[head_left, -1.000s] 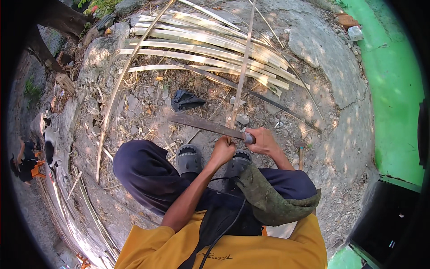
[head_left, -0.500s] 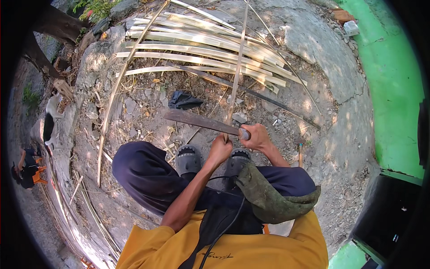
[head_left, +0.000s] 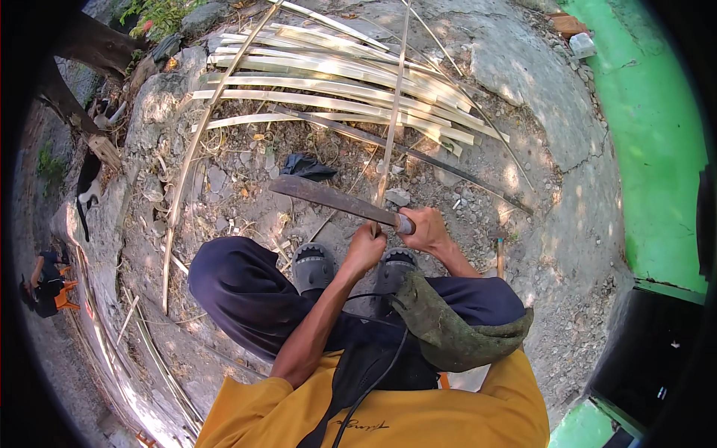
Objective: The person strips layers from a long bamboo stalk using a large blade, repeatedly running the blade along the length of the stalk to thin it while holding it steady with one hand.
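My right hand (head_left: 429,230) is wrapped round the handle of a machete (head_left: 328,198), whose long dark blade points left and slightly away from me. The blade lies across a long, narrow bamboo strip (head_left: 392,134) close to its near end. That near end sits in the closed fingers of my left hand (head_left: 365,246), just below the blade. From there the strip runs away from me over the pile of split bamboo (head_left: 336,88). Both hands are close together in front of my bent knees, above my dark clogs (head_left: 312,265).
A black plastic scrap (head_left: 308,167) lies beyond the blade. Another bamboo length (head_left: 193,157) runs along the left, and a hammer-like tool (head_left: 500,254) is at the right. A green wall (head_left: 657,142) borders the right side. Far left are a black-and-white cat (head_left: 88,196) and a seated person (head_left: 48,284).
My hands, the machete and the bamboo strip keep nearly the same position, with only a slight shift. At the far left, the cat has changed its posture.
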The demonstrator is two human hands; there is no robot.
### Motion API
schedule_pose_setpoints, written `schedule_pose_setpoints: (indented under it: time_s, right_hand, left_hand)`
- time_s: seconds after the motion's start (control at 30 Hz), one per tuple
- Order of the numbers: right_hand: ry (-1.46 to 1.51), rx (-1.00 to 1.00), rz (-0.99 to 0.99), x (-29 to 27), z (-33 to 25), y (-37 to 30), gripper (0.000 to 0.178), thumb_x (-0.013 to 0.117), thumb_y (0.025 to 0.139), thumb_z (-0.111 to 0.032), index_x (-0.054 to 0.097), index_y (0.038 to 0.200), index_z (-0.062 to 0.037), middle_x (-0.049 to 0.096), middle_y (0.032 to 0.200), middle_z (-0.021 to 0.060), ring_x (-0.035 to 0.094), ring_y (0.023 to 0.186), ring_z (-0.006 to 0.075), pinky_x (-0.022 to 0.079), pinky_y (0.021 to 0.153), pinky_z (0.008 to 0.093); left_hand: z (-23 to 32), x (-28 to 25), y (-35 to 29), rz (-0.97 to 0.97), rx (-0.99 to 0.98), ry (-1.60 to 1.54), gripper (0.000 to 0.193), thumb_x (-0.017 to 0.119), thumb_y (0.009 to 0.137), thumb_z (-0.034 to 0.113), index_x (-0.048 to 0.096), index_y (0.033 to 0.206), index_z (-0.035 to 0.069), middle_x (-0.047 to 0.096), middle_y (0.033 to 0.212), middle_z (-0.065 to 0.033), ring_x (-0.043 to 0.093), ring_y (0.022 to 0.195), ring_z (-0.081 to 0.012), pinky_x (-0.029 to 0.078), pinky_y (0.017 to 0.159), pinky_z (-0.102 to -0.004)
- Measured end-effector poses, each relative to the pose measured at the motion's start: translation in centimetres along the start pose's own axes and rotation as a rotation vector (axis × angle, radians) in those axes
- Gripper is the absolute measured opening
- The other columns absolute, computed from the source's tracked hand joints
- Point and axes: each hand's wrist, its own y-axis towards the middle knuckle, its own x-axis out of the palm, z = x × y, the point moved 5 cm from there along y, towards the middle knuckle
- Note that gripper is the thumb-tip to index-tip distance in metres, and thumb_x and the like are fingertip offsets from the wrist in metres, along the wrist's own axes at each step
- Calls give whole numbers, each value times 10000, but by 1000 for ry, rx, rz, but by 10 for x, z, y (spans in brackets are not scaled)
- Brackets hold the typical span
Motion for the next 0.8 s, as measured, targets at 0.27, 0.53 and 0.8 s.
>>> schedule_pose_setpoints:
  time_s: [0.27,0.53,0.8]
  right_hand:
    - [24,55,9,-3,5,10,157,685,724,-237,655,817,-114,644,645,165,652,611,389,523,566,478]
    - [-7,91,12,-11,14,14,169,700,734,-235,656,807,-88,652,666,172,649,626,398,518,581,469]
    - [19,69,36,-11,6,6,191,698,739,-266,681,836,-102,674,683,172,669,652,401,537,615,481]
  left_hand:
    - [0,2,1,-9,8,23,168,547,869,120,556,876,-47,620,781,-234,632,748,-365,469,701,-456]
    - [9,8,-7,14,45,57,121,551,902,101,514,820,21,485,680,-35,467,653,-132,401,590,-374]
    - [-2,7,-4,-52,-57,-117,99,561,899,100,522,852,23,498,684,-36,488,648,-142,415,588,-371]
